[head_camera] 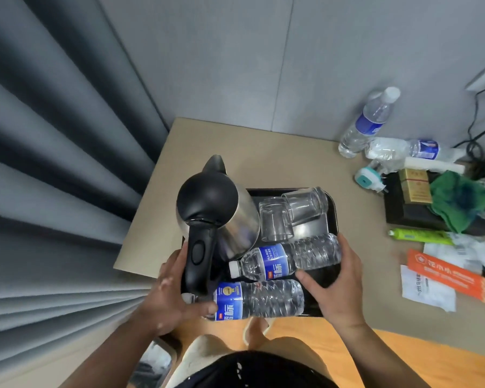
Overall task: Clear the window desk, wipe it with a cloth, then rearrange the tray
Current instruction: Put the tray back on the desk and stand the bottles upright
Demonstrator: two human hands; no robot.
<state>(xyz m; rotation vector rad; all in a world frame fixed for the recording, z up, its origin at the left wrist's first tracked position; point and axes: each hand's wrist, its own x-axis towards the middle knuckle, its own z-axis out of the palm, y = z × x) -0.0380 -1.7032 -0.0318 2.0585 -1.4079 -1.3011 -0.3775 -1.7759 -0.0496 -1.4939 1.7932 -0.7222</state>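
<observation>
The tray (pixel 333 208) is gripped at opposite edges by the left hand (pixel 167 294) and right hand (pixel 339 281). The near bottle (pixel 263 299) and far bottle (pixel 289 256) are laid crosswise, caps leftward; the kettle (pixel 221 208) spout is pointed away.

Soft, even light — edges bowed (wide-angle), kettle (pixel 230 219) glinting.

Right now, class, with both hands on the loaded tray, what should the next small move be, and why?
Probably lift the tray level off the desk: the left hand and right hand grip its two sides, two bottles lie loose on it beside the upright kettle, and papers litter the desk.
</observation>
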